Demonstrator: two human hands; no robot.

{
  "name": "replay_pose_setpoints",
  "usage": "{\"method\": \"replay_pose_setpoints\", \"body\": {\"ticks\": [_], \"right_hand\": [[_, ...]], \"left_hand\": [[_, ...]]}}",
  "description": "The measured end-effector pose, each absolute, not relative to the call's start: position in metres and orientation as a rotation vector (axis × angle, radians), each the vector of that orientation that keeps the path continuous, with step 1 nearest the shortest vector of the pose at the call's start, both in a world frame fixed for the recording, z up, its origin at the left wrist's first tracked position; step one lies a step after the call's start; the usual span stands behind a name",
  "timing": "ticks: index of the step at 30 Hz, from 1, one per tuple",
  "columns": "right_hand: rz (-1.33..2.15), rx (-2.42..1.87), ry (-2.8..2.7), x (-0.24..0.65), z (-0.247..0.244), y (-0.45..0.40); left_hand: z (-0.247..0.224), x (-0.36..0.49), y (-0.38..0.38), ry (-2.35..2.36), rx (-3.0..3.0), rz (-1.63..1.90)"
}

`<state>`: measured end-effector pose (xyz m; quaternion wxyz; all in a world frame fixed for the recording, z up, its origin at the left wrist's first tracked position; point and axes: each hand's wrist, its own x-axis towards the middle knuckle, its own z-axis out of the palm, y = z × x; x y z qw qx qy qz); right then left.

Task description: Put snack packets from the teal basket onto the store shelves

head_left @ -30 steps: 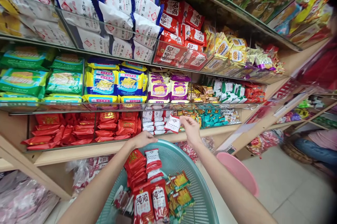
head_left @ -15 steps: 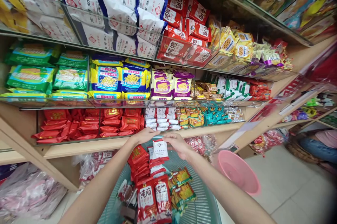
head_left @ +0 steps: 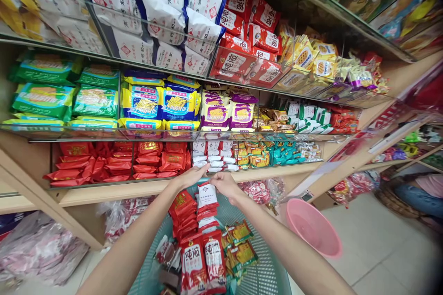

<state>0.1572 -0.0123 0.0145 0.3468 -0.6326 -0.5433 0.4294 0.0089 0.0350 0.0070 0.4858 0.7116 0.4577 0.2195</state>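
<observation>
Two red-and-white plastic packets (head_left: 204,260) lie beside green-and-gold sachets (head_left: 242,254) in a teal perforated basket (head_left: 267,260). Inside it, the right hand (head_left: 225,185) pinches a small white-and-red packet (head_left: 206,198); the left hand (head_left: 191,177), fingers straight, nears the wooden shelf (head_left: 121,192). A pink basin (head_left: 313,228) stands on the tiled floor (head_left: 374,239).

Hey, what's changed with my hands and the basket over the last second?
Your right hand brought the white packet down and to the left, from in front of the lowest shelf onto the stack of similar packets in the teal basket. Whether its fingers have let go is unclear. Your left hand stayed by the basket's far rim; the pink basin stayed put.
</observation>
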Motion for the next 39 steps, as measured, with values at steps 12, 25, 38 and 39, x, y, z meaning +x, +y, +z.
{"method": "replay_pose_setpoints", "body": {"ticks": [12,25,38,39], "right_hand": [[0.602,-1.76,-1.72,0.142,0.01,-0.02],[0.127,-1.72,-1.94,0.143,0.007,-0.036],[0.322,-1.449,-2.056,0.177,-0.02,-0.083],[0.327,-1.449,-2.047,0.176,-0.021,-0.082]], "left_hand": [[0.006,0.01,0.036,1.093,1.75,0.56],[0.01,0.01,0.032,1.11,1.713,0.552],[0.006,0.01,0.035,1.171,1.744,0.507],[0.006,0.011,0.036,1.173,1.746,0.504]]}}
